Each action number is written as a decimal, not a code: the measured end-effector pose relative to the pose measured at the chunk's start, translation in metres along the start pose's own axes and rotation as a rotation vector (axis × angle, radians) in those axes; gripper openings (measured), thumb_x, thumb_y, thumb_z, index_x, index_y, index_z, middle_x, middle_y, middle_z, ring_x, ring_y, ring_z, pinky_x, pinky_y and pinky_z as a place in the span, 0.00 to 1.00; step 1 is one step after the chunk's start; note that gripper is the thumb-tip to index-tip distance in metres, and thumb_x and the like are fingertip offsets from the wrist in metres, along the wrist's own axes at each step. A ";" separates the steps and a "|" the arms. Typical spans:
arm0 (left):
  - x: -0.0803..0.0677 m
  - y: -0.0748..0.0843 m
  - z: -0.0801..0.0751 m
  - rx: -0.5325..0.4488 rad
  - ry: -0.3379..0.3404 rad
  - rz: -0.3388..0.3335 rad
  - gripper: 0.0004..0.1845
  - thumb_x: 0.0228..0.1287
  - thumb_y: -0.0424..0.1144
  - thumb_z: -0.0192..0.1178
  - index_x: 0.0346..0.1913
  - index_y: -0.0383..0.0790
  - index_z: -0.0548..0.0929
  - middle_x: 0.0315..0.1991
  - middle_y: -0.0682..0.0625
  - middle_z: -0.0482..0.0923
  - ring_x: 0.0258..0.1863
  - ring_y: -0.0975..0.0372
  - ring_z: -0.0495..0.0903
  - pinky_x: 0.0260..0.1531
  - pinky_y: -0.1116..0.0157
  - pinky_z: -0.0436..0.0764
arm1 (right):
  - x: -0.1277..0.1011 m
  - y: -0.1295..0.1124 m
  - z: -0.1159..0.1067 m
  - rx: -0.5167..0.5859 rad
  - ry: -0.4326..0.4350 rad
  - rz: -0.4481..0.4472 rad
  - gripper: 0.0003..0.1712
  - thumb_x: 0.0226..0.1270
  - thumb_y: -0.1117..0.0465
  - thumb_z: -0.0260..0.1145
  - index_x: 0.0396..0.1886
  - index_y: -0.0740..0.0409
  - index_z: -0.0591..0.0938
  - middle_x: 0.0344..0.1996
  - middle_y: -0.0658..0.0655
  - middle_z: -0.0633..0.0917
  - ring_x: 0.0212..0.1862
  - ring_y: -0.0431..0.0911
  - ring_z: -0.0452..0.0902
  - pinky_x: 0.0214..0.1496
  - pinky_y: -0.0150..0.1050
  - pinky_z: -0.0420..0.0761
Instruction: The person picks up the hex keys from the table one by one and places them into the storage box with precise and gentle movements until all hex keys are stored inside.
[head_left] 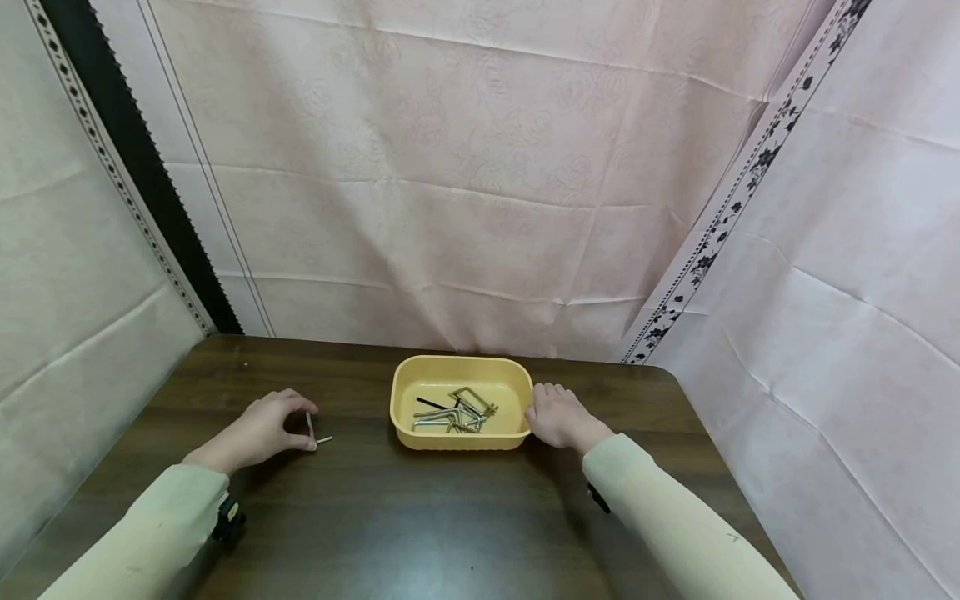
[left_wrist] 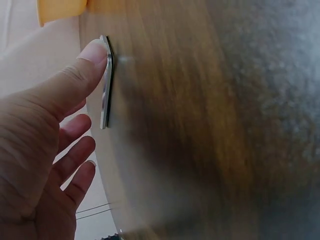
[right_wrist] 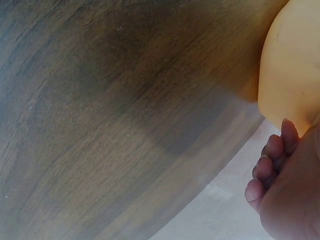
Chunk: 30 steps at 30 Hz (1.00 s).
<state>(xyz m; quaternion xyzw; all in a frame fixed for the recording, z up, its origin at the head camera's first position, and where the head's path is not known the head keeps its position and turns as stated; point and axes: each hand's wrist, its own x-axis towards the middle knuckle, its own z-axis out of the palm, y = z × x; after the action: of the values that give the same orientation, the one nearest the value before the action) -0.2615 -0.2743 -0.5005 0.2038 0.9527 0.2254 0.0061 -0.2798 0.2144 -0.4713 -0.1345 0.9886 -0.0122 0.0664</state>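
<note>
A small silver L-shaped hex key (head_left: 315,433) lies on the dark wooden table (head_left: 420,517), left of a yellow plastic tray (head_left: 459,367). My left hand (head_left: 298,427) curls over the key and pinches it between forefinger and thumb. In the left wrist view the thumb (left_wrist: 82,70) presses along the hex key (left_wrist: 105,85) while the other fingers hang loose. My right hand (head_left: 542,408) rests against the tray's right outer wall with its fingers loosely bent and nothing in it. The right wrist view shows those fingertips (right_wrist: 272,160) beside the tray (right_wrist: 292,75).
Several silver hex keys (head_left: 453,412) and a black one lie heaped in the tray. Pink cloth walls close in the table at the back and on both sides. The table's right edge (right_wrist: 210,165) runs close under the right hand.
</note>
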 end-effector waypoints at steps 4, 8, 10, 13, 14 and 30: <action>0.001 -0.003 0.002 0.025 -0.001 0.006 0.28 0.48 0.52 0.74 0.50 0.41 0.82 0.53 0.42 0.75 0.54 0.42 0.70 0.52 0.36 0.61 | 0.000 0.001 0.000 0.003 -0.004 0.000 0.14 0.76 0.53 0.42 0.43 0.57 0.69 0.38 0.55 0.71 0.42 0.51 0.65 0.51 0.48 0.65; 0.001 -0.004 0.004 0.034 0.005 0.002 0.24 0.50 0.50 0.73 0.48 0.41 0.84 0.52 0.41 0.75 0.54 0.42 0.70 0.51 0.37 0.62 | 0.000 0.001 0.001 0.011 0.000 -0.002 0.14 0.76 0.53 0.42 0.44 0.57 0.69 0.39 0.55 0.71 0.43 0.51 0.65 0.51 0.48 0.65; 0.000 -0.005 0.004 0.034 0.012 0.001 0.21 0.51 0.49 0.73 0.46 0.42 0.84 0.52 0.42 0.75 0.54 0.42 0.70 0.51 0.37 0.62 | 0.001 0.001 0.001 0.014 0.005 -0.002 0.14 0.75 0.53 0.42 0.44 0.58 0.69 0.39 0.55 0.71 0.43 0.51 0.65 0.51 0.48 0.65; 0.000 -0.006 0.004 0.032 0.020 -0.003 0.18 0.53 0.48 0.72 0.44 0.43 0.84 0.51 0.43 0.75 0.53 0.42 0.70 0.50 0.38 0.62 | 0.001 0.001 0.001 0.013 0.002 0.000 0.14 0.75 0.53 0.43 0.44 0.58 0.69 0.39 0.55 0.71 0.43 0.51 0.65 0.51 0.48 0.65; 0.000 -0.006 0.004 0.032 0.022 -0.001 0.17 0.53 0.47 0.72 0.44 0.44 0.84 0.51 0.43 0.75 0.53 0.42 0.69 0.50 0.38 0.62 | 0.001 0.001 0.001 0.011 0.000 0.001 0.15 0.75 0.53 0.42 0.44 0.58 0.69 0.39 0.55 0.71 0.43 0.51 0.65 0.51 0.48 0.65; 0.001 -0.009 0.008 0.024 0.067 -0.003 0.09 0.56 0.46 0.70 0.36 0.49 0.84 0.43 0.51 0.78 0.47 0.47 0.73 0.46 0.43 0.63 | 0.000 0.000 0.001 0.009 -0.006 0.008 0.15 0.76 0.53 0.41 0.44 0.58 0.69 0.39 0.55 0.71 0.44 0.52 0.65 0.52 0.48 0.64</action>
<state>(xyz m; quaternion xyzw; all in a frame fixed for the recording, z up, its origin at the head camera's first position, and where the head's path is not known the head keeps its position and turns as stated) -0.2648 -0.2777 -0.5115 0.1947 0.9554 0.2204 -0.0279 -0.2796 0.2148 -0.4720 -0.1303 0.9889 -0.0157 0.0699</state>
